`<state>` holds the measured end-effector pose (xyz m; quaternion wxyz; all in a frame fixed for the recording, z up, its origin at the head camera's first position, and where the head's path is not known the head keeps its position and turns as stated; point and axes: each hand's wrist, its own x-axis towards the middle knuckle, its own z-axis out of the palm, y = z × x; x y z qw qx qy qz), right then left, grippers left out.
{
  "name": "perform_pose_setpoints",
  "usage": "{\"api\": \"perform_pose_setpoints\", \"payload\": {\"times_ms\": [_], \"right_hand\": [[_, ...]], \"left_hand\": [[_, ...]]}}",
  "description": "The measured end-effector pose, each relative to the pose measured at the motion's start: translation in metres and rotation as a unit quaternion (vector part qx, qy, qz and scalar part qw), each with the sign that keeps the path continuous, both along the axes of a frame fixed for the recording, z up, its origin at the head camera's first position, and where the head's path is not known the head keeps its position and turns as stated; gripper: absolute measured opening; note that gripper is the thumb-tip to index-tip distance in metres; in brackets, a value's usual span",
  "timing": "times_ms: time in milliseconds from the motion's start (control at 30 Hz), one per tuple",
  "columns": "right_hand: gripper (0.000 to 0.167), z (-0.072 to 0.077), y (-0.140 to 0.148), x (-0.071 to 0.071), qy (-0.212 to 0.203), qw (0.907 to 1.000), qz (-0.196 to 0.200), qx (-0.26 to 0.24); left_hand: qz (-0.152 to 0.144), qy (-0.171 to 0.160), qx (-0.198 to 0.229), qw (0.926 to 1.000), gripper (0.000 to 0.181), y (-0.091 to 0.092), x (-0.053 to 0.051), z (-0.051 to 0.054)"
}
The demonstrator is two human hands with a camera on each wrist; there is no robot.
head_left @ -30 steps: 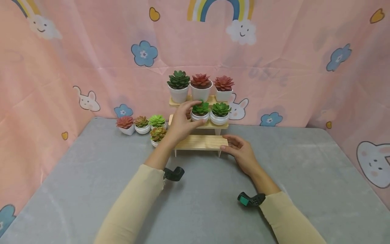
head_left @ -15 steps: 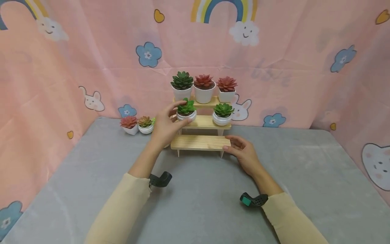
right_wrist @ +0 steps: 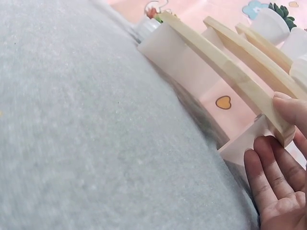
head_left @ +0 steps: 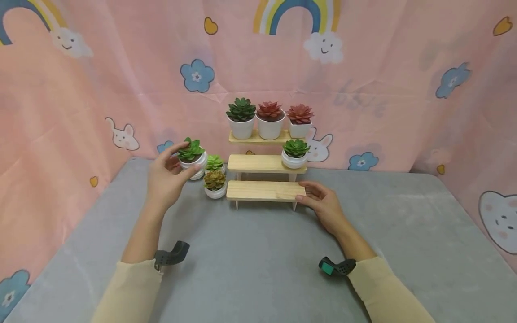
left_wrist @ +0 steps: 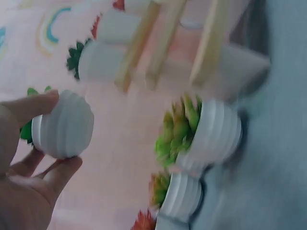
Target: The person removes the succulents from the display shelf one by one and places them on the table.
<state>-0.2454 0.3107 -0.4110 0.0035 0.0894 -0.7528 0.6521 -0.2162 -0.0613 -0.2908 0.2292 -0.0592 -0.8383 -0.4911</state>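
Observation:
My left hand (head_left: pixel 163 184) holds a green potted succulent (head_left: pixel 193 152) by its round white ribbed pot, thumb on one side and fingers on the other. In the left wrist view this white pot (left_wrist: pixel 67 124) is off the table, apart from the stand. My right hand (head_left: pixel 323 206) grips the right end of the lowest board (head_left: pixel 266 190) of a three-step wooden stand. Its thumb (right_wrist: pixel 288 105) lies on the board in the right wrist view, with fingers by the white leg. Another green succulent (head_left: pixel 295 152) sits at the right of the middle board (head_left: pixel 254 163).
On the top board stand a dark green succulent (head_left: pixel 241 116) and two red ones (head_left: pixel 270 119). Left of the stand are a light green succulent (head_left: pixel 214 163) and a yellow-brown one (head_left: pixel 215 183). The left wrist view shows a red one (left_wrist: pixel 145 220). A pink curtain (head_left: pixel 383 125) hangs behind.
My left hand has taken the green potted succulent from the middle board and carried it left, over the plants beside the stand. My right hand keeps its place on the lowest board.

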Motion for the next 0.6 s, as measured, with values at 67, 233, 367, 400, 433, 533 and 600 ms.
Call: {"api": "perform_pose_setpoints", "payload": {"times_ms": [67, 233, 367, 400, 433, 533, 600], "right_hand": [[0.052, 0.0, 0.001, 0.001, 0.001, 1.0, 0.001, -0.002], [0.051, -0.001, 0.0, 0.001, 0.003, 1.0, 0.001, -0.002], [0.052, -0.002, 0.0, 0.001, 0.0, 1.0, 0.0, 0.007], [0.052, -0.002, 0.0, 0.001, -0.001, 1.0, 0.0, 0.009], [0.052, -0.002, 0.0, 0.001, -0.001, 1.0, 0.0, 0.01], [0.052, -0.002, 0.0, 0.001, -0.001, 1.0, 0.0, 0.008], [0.052, -0.002, 0.0, 0.001, -0.001, 1.0, -0.001, 0.006]], "left_hand": [[0.017, -0.011, -0.006, 0.9998, 0.057, -0.01, 0.004, -0.002], [0.019, -0.029, -0.001, 0.9994, 0.059, -0.029, 0.006, -0.004], [0.01, -0.039, 0.004, 0.9992, 0.06, -0.037, 0.003, -0.009], [0.008, -0.041, 0.003, 0.9991, 0.06, -0.039, 0.002, -0.011], [0.006, -0.042, 0.0, 0.9991, 0.06, -0.041, 0.001, -0.013], [-0.004, -0.049, -0.005, 0.9988, 0.062, -0.046, -0.002, -0.019], [-0.013, -0.056, -0.009, 0.9983, 0.062, -0.049, -0.004, -0.024]]}}
